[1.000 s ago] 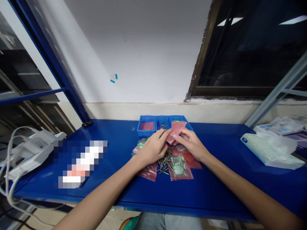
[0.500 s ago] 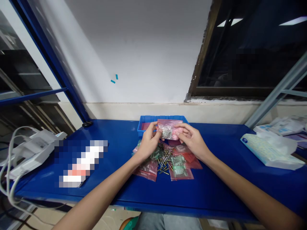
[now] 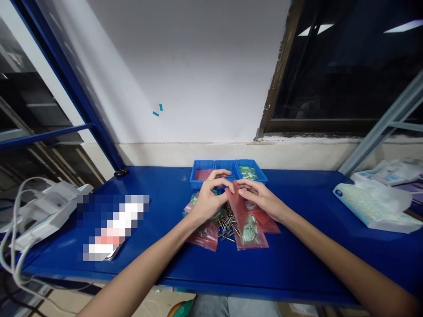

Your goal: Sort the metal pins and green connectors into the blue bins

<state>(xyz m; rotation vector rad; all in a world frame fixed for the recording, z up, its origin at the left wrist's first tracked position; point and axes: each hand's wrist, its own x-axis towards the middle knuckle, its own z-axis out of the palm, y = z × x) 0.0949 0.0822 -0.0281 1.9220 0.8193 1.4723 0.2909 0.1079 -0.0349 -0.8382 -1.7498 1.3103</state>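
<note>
Between my two hands hangs a pink zip bag (image 3: 238,207), its upper edge pinched by the fingers of both. My left hand (image 3: 214,193) grips it from the left, and my right hand (image 3: 259,197) from the right. Below lies a loose pile of screws or similar thin metal pins (image 3: 226,224). Around the pile are several pink bags, among them one with greenish contents (image 3: 250,231), one at the front left (image 3: 206,235) and a redder one (image 3: 268,221) under my right hand. Part of the pile is hidden behind my hands.
Three joined blue bins stand against the wall: the left bin (image 3: 202,172) holds pink bags, the right bin (image 3: 248,171) greenish pieces. A tissue box (image 3: 373,209) sits at right. A blurred-out flat object (image 3: 115,226) and white cabled devices (image 3: 54,202) are at left.
The pink bag has come down from in front of the bins and turned from lying broadside to hanging narrow. My hands have moved closer together, and the right bin is uncovered.
</note>
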